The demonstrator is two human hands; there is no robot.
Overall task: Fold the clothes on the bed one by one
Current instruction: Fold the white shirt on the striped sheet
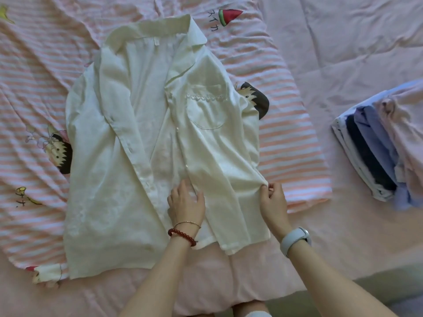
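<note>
Right hand [272, 200] pinches white shirt [142, 143]; left hand [185, 203] presses flat.

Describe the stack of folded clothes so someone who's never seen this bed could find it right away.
Start at the white shirt spread open on the pink bed, then look toward the bed's right edge. The folded stack lies there apart from the shirt, the only layered pile, showing white, navy, lavender and pale pink edges.

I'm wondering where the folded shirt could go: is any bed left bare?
Yes: plain pink sheet lies bare between the white shirt and the folded pile, and also above the pile. The striped blanket under the shirt is mostly covered.
</note>
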